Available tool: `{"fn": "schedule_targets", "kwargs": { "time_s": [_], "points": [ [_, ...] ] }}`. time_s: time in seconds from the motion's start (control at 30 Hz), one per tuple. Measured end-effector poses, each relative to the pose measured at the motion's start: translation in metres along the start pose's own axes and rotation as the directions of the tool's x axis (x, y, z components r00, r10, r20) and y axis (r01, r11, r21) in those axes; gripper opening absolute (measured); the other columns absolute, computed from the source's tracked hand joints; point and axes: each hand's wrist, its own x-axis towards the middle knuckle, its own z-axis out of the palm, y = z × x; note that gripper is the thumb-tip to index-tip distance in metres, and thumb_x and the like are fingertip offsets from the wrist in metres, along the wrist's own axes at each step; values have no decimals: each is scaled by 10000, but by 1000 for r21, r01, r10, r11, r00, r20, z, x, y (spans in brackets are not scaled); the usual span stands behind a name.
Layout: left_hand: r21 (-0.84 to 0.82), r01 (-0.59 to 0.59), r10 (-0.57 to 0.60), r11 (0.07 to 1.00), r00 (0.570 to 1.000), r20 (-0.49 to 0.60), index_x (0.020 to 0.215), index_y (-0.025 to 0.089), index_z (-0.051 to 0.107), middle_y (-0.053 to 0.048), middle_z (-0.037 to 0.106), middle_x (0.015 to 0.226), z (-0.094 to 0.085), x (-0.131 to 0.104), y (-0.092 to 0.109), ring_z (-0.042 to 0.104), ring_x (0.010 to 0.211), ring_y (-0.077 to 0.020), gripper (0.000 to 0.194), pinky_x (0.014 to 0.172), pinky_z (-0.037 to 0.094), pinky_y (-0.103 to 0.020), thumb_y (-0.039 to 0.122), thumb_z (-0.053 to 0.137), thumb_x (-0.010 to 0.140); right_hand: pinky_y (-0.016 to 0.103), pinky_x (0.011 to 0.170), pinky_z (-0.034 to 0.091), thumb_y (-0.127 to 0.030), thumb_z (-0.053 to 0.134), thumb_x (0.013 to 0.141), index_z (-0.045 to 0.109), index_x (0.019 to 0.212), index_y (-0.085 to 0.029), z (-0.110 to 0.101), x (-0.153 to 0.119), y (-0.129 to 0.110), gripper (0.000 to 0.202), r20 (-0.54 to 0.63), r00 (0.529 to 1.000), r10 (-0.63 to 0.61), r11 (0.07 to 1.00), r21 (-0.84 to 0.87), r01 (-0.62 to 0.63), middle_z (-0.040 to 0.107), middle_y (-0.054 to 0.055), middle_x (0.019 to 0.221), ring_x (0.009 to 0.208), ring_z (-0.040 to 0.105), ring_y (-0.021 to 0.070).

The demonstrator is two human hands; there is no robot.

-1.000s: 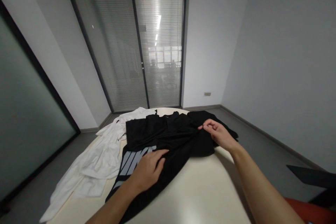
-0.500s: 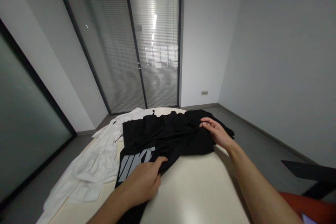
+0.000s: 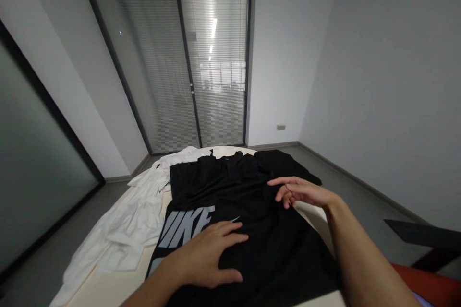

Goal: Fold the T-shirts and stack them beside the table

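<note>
A black shirt with large grey letters lies spread over the table, its collar at the far side. My left hand is over the shirt's printed front, fingers apart, holding nothing. Near the shirt's right side is my right hand, its fingers spread and loosely bent, with nothing in them. Whether either palm touches the cloth is hard to tell. White clothing lies crumpled along the table's left side. Another black cloth sits at the far right, beside the shirt.
The pale table has a rounded far edge. At the lower right are a black chair part and something red. Beyond the table stand a glass partition with blinds and grey walls.
The black shirt's lower right part, folded over before, now lies spread toward me across the table. My left hand has let go of the cloth and opened; my right hand has moved slightly nearer.
</note>
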Motion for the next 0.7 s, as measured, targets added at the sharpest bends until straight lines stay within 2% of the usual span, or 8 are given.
{"fn": "schedule_targets", "kwargs": {
  "time_s": [0.07, 0.13, 0.3, 0.37, 0.43, 0.5, 0.6, 0.7],
  "points": [
    [39, 31, -33, 999, 997, 66, 1530, 348, 369, -51, 191, 1658, 9, 3, -11, 171, 1512, -375, 930, 1204, 219, -562, 538, 796, 726, 210, 653, 529, -490, 690, 866, 550, 1382, -202, 2, 1, -7, 607, -55, 998, -1, 1000, -23, -1, 719, 124, 1111, 846, 709, 157],
    [75, 58, -64, 995, 995, 74, 1550, 340, 328, -47, 134, 1667, 14, 5, -23, 84, 1522, -383, 946, 1207, 174, -597, 566, 770, 745, 210, 685, 520, -489, 707, 852, 576, 1347, -209, 7, 4, -13, 584, -70, 996, 46, 990, -128, -55, 709, 105, 1112, 864, 689, 144],
    [96, 38, -39, 995, 999, 12, 1539, 357, 346, -37, 160, 1663, 14, 8, -47, 91, 1523, -372, 871, 1210, 153, -601, 560, 737, 788, 216, 669, 479, -432, 864, 656, 643, 1159, -168, 24, 13, 6, 611, 78, 941, 328, 882, -382, -276, 685, 15, 884, 760, 636, 123],
    [91, 30, -30, 995, 1000, 0, 1516, 375, 388, -29, 191, 1657, 11, 8, -51, 116, 1522, -358, 799, 1212, 167, -586, 541, 724, 811, 210, 641, 456, -385, 902, 564, 629, 1105, -162, 27, 14, 21, 646, 54, 939, 340, 843, -460, -279, 640, -29, 799, 713, 603, 113],
    [89, 49, -49, 995, 999, 1, 1483, 381, 448, -21, 259, 1639, 6, 8, -50, 169, 1519, -324, 669, 1216, 193, -546, 483, 683, 865, 204, 620, 437, -358, 897, 537, 607, 1098, -167, 27, 12, 33, 660, -13, 955, 296, 805, -535, -257, 589, -55, 773, 695, 569, 103],
    [91, 79, -82, 993, 996, 28, 1480, 370, 457, -28, 286, 1629, 1, 6, -45, 182, 1517, -314, 659, 1218, 201, -527, 457, 682, 867, 201, 612, 430, -350, 892, 518, 589, 1114, -172, 26, 10, 39, 692, -56, 961, 272, 765, -593, -251, 554, -64, 791, 699, 547, 99],
    [96, 95, -107, 991, 985, 134, 1522, 359, 384, -59, 162, 1658, -3, 4, -31, 73, 1517, -385, 913, 1205, 146, -600, 592, 774, 730, 201, 560, 407, -375, 924, 413, 576, 1085, -172, 27, 7, 35, 784, -61, 921, 384, 679, -657, -326, 540, -72, 763, 667, 535, 108],
    [112, 69, -92, 991, 973, 213, 1564, 325, 290, -99, 85, 1663, 2, 4, -14, 0, 1498, -446, 1210, 1179, 57, -674, 735, 812, 552, 211, 510, 383, -431, 937, 370, 591, 1014, -172, 36, 11, 20, 775, -22, 815, 579, 556, -721, -414, 566, -66, 683, 595, 547, 128]
  ]
}}
